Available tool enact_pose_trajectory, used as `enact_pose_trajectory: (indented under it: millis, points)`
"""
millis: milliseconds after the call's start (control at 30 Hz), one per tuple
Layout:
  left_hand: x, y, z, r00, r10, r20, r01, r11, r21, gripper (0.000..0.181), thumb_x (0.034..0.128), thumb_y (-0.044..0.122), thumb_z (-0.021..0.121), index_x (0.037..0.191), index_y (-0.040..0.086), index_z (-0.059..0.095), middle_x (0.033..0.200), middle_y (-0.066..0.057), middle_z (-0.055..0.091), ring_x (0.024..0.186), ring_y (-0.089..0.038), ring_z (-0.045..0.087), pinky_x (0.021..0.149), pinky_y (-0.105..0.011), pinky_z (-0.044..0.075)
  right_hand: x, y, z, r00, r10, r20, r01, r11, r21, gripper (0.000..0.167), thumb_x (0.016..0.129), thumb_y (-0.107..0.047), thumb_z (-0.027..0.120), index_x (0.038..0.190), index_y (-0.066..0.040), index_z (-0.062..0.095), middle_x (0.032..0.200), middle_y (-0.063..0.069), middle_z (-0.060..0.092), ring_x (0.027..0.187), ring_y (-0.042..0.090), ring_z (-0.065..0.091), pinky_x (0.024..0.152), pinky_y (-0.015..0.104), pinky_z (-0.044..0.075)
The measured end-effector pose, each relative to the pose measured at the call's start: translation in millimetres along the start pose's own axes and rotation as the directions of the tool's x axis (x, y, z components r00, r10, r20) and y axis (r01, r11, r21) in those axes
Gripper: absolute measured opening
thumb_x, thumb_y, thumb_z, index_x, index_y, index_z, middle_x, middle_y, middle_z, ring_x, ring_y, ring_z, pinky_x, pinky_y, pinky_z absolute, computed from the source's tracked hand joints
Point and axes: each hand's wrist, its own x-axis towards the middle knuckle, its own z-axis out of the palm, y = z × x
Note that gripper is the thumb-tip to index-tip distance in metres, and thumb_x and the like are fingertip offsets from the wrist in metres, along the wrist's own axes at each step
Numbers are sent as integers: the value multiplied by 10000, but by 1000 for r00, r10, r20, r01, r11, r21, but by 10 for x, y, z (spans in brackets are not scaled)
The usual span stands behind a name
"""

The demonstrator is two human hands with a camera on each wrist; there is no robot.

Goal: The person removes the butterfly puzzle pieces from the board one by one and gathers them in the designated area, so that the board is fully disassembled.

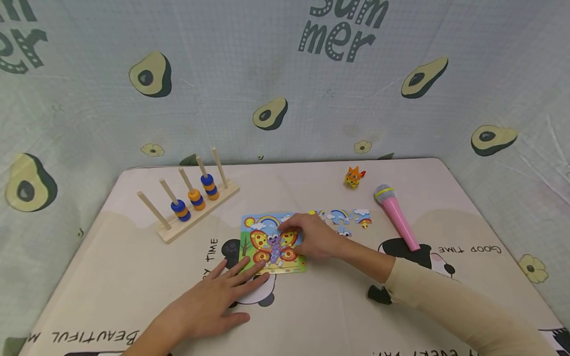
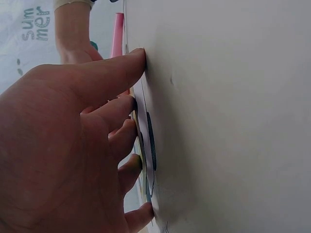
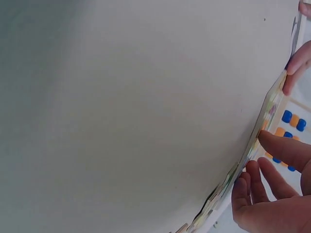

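A butterfly jigsaw puzzle [image 1: 267, 242] lies on the table, with a sun, a rainbow and a tree in its picture. My left hand [image 1: 218, 296] is spread, its fingertips resting along the puzzle's lower left edge. Over the puzzle's right side is my right hand [image 1: 313, 236], bent thumb and index finger set apart about the butterfly's right wing. In the right wrist view its fingertips touch the puzzle board [image 3: 266, 114]; whether they pinch a piece cannot be told. The hand hides the upper right part. Loose puzzle pieces [image 1: 340, 216] lie beyond that hand.
A wooden peg stand [image 1: 196, 220] with blue and orange rings stands at the back left. At the back right sit a small orange toy figure [image 1: 354, 177] and a pink toy microphone [image 1: 398, 217]. A printed curtain [image 1: 213, 99] encloses the table's back and sides.
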Motion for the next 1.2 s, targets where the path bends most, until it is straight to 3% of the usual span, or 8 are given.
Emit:
enact_pose_trajectory:
  millis: [467, 1200]
  points:
    - [10, -5, -6, 1000, -3, 12, 3, 1000, -12, 754, 994, 464, 650, 1651, 353, 296, 1738, 77, 241, 1602, -347, 235, 1209, -720, 232, 20, 4, 15, 999, -22, -25, 22, 999, -35, 485, 802, -34, 846, 1266, -131, 745, 1208, 12, 673, 1119, 186, 627, 995, 378, 541]
    - [3, 14, -2, 1000, -8, 10, 8, 1000, -16, 750, 993, 457, 651, 1649, 357, 300, 1736, 76, 248, 1601, -345, 236, 1210, -720, 228, 39, -81, -30, 999, 31, 18, -29, 994, -109, 519, 794, -6, 825, 1289, -134, 740, 1207, 24, 657, 1135, 212, 601, 1021, 415, 528]
